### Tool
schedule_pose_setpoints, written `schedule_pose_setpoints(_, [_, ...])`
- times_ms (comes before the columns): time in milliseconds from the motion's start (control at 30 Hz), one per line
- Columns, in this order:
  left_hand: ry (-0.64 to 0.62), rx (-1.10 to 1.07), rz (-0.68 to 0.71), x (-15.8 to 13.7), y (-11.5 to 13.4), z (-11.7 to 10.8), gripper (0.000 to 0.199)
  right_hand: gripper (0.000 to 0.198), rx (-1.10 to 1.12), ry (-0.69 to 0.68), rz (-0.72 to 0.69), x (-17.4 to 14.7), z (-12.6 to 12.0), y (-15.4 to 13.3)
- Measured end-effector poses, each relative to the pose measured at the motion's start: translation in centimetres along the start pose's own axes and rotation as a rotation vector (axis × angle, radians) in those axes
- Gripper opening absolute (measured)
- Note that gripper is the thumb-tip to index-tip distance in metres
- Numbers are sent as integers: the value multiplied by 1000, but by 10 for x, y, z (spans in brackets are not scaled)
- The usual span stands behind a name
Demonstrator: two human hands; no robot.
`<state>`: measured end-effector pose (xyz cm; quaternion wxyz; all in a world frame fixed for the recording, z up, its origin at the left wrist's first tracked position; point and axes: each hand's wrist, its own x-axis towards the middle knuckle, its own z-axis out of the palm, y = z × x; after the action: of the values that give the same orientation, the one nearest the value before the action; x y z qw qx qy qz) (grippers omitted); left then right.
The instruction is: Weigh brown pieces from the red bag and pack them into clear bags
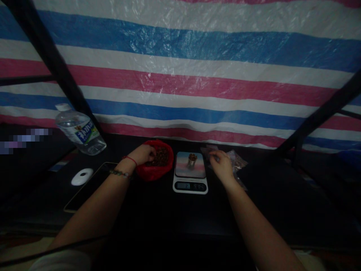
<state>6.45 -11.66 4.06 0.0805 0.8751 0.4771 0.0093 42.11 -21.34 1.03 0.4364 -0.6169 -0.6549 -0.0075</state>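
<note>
The left hand's (144,154) fingers curl into brown pieces (162,156) in the red plastic bag (153,174); whether they grip any, I cannot tell. Catching the bag's soft rim could spill pieces. The right hand (222,165) hangs half-curled by the clear plastic bags (239,161), its hold unclear — a sideways bump against the digital scale (182,171) could topple the heaped metal cup (192,163) standing on it.

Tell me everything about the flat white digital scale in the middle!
The flat white digital scale, plastic-looking, lies level on the black tabletop. Its glossy, round-cornered plate shows soft reflections and carries one small silvery cup of brown bits. The dark front panel has a lit screen, its digits too blurry to read. No one touches it.
</note>
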Motion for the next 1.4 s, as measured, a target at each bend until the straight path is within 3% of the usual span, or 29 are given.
schedule_pose_setpoints(267, [81,29,20,-3,-1,-11,19,22,-9,0,5,1,0,-1])
schedule_pose_setpoints(367, [107,-6,50,-6,9,-15,19,21,-7,11,-2,0,1,0])
schedule_pose_setpoints(633, [80,-156,384,6,101,-14,16,21,-1,-1,33,0,0,-2])
schedule_pose_setpoints(733, [33,-137,406,16,121,-5,14,20,9,7,30,0,1,-3])
schedule_pose_setpoints(900, [33,-164,333,22,123,6,15,20,17,1,29,0,1,-4])
schedule_pose_setpoints(1167, [62,-307,132,12,126,1,52,19,4,5,21,1,0,-4])
schedule_pose_setpoints(1400, [138,-336,166,8,111,0,33,19,16,15,26,2,1,0])
